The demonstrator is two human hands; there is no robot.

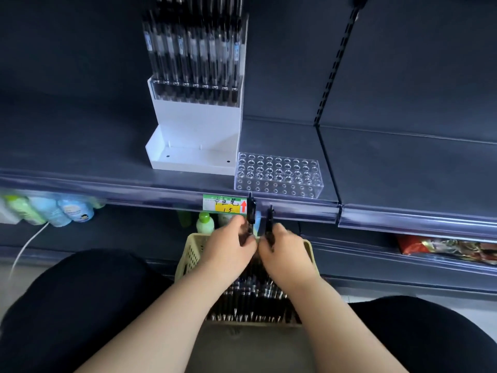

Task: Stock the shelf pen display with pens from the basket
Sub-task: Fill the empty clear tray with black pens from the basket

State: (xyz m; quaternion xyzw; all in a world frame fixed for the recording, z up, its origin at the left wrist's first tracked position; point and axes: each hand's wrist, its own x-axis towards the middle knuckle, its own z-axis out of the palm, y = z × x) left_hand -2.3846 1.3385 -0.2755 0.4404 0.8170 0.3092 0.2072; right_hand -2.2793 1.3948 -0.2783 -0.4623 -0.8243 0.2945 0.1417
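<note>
Left hand (228, 246) pinching one upright black pen (251, 211), right hand (285, 251) gripping a second black pen (269, 219), both over the pale yellow plastic basket (192, 254) of pens (255, 300).

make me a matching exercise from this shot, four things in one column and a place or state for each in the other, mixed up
Column one
1. clear acrylic block drilled with round holes
2. tall white plastic display stand
3. pale yellow perforated plastic basket
4. green and yellow paper price label

Column two
a. stuck on the front rail of the dark grey shelf
b. filled with loose black pens
c. every hole empty
d. upright black pens racked in its top

Pairs: 1-c, 2-d, 3-b, 4-a
</note>
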